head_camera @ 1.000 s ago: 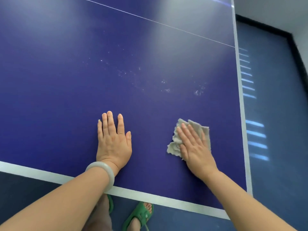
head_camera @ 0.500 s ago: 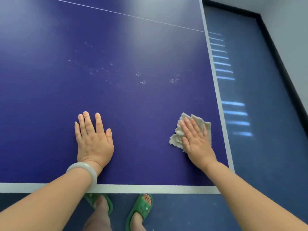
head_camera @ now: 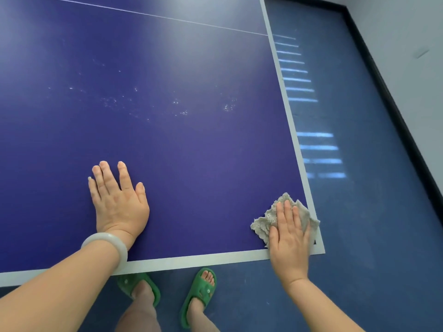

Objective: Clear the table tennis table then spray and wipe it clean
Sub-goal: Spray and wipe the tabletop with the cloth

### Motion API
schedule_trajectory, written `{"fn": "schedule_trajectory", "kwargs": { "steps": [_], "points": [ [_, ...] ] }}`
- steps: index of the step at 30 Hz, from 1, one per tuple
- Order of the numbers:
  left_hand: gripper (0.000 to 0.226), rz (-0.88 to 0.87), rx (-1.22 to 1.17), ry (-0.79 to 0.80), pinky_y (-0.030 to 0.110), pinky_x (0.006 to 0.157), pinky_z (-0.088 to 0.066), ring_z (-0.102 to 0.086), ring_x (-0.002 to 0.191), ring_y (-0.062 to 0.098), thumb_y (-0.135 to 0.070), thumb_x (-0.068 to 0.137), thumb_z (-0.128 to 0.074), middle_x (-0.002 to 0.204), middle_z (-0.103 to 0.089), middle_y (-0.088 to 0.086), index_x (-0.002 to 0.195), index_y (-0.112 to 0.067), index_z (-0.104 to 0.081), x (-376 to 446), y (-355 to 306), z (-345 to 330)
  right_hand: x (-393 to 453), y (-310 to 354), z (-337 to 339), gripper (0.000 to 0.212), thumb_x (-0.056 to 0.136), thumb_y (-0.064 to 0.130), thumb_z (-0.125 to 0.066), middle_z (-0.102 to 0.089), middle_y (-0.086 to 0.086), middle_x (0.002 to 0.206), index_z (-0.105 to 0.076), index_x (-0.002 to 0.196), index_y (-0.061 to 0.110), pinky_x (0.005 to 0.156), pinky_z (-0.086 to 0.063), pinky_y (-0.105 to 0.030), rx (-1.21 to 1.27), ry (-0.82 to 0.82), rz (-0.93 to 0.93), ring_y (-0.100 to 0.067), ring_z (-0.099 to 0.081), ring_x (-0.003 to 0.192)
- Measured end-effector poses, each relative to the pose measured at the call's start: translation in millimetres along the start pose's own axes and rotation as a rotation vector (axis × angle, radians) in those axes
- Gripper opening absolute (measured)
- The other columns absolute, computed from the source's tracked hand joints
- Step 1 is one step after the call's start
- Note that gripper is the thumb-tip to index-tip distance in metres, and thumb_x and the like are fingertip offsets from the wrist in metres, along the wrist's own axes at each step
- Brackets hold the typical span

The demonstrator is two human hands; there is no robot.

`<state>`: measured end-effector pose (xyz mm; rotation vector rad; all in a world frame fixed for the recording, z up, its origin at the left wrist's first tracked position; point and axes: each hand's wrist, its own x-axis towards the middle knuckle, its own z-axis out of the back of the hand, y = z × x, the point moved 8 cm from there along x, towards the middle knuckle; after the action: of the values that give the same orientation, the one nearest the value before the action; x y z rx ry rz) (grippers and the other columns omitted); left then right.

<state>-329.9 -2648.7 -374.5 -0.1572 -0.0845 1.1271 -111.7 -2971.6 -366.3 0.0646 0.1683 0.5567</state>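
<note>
Grey cloth pressed flat under right hand at table corner; left hand splayed, empty.

The dark blue tabletop has a pale border stripe along its near and right edges, meeting at the near right corner, and a thin white line crosses it farther back. A scatter of small droplets lies across its middle. A crumpled grey cloth lies at the near right corner, reaching the right border stripe, with the right hand flat on top of it, while the left hand rests palm-down with straight fingers on the bare surface, well apart from the cloth.
</note>
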Motion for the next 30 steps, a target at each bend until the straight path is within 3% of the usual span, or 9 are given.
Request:
{"fn": "schedule_trajectory", "kwargs": {
  "steps": [4,10,12,14,16,21,26,28,30],
  "points": [
    [0.065,-0.005,0.012,0.013,0.05,0.122,-0.001,-0.006,0.148,0.041,-0.031,0.099,-0.04,0.158,-0.011,0.029,0.153,-0.002,-0.019,-0.3,-1.7,-0.9,-12.0,77.3,-10.9,0.064,0.094,0.037,-0.013,-0.013,-0.002,0.163,-0.016,0.154,0.017,0.121,-0.006,-0.05,0.012,-0.049,-0.08,-0.021,-0.008,0.151],
    [0.066,-0.005,0.024,0.05,0.05,0.122,-0.003,-0.004,0.149,0.039,-0.037,0.099,-0.032,0.159,-0.007,0.027,0.154,-0.004,-0.015,-0.7,-4.1,2.4,7.0,188.5,-23.2,0.057,0.101,0.035,-0.024,-0.009,0.005,0.163,-0.015,0.156,0.023,0.119,-0.006,-0.048,-0.036,0.041,0.654,-0.015,-0.006,0.151],
    [0.067,-0.004,0.035,0.063,0.05,0.122,-0.003,-0.002,0.149,0.039,-0.04,0.099,-0.022,0.16,-0.006,0.026,0.155,-0.005,-0.013,-0.5,-3.2,2.5,47.2,157.0,-17.5,0.056,0.102,0.034,-0.022,0.001,0.01,0.163,-0.009,0.156,0.028,0.121,0.0,-0.046,-0.035,0.045,0.479,-0.011,0.002,0.151],
    [0.069,-0.007,0.041,0.072,0.051,0.121,-0.004,-0.002,0.149,0.039,-0.042,0.097,-0.014,0.16,-0.006,0.027,0.155,-0.005,-0.012,-0.1,-2.1,1.9,75.0,99.5,-5.5,0.057,0.102,0.031,-0.028,0.0,0.008,0.164,-0.009,0.156,0.027,0.121,0.0,-0.047,0.061,0.006,0.006,-0.011,0.005,0.151],
    [0.068,-0.008,0.038,0.07,0.053,0.121,-0.007,-0.003,0.149,0.04,-0.041,0.097,-0.013,0.159,-0.007,0.027,0.155,-0.005,-0.012,0.2,-0.9,1.0,61.7,79.6,0.2,0.058,0.103,0.029,-0.031,-0.006,0.003,0.164,-0.01,0.156,0.023,0.12,-0.001,-0.051,0.136,-0.043,-0.259,-0.015,0.002,0.151],
    [0.067,0.002,-0.04,0.063,0.052,0.122,-0.005,0.0,0.149,0.04,-0.042,0.098,-0.012,0.16,-0.003,0.027,0.155,-0.006,-0.01,-0.1,1.9,0.7,-11.9,203.8,-21.2,0.06,0.094,0.031,-0.025,-0.027,-0.006,0.159,-0.03,0.151,0.012,0.118,-0.016,-0.054,0.054,-0.05,0.156,-0.025,-0.023,0.148],
    [0.06,-0.085,-0.255,0.144,0.038,0.122,0.006,0.009,0.15,0.027,-0.041,0.1,-0.016,0.162,0.002,0.015,0.155,-0.016,-0.016,1.0,10.3,14.0,19.3,281.4,-28.6,0.058,0.097,0.035,-0.025,-0.019,0.004,0.161,-0.027,0.153,0.022,0.118,-0.014,-0.047,-0.051,0.019,0.652,-0.015,-0.013,0.15],
    [0.053,-0.131,-0.397,0.181,0.027,0.12,0.005,0.005,0.151,0.017,-0.033,0.104,-0.032,0.163,-0.001,0.002,0.154,-0.02,-0.022,7.8,29.6,18.9,61.7,260.4,-25.9,0.058,0.098,0.037,-0.014,-0.005,0.008,0.163,-0.011,0.155,0.026,0.122,-0.005,-0.045,-0.072,0.046,0.505,-0.009,0.001,0.15],
    [0.051,-0.141,-0.434,0.136,0.028,0.12,-0.009,-0.012,0.149,0.015,-0.024,0.102,-0.043,0.16,-0.018,0.0,0.151,-0.016,-0.032,22.0,57.7,31.8,93.2,225.5,-16.1,0.055,0.102,0.033,-0.017,0.001,0.008,0.163,-0.004,0.155,0.026,0.121,-0.003,-0.047,-0.015,0.002,0.149,-0.01,0.006,0.15]
  ]
}}
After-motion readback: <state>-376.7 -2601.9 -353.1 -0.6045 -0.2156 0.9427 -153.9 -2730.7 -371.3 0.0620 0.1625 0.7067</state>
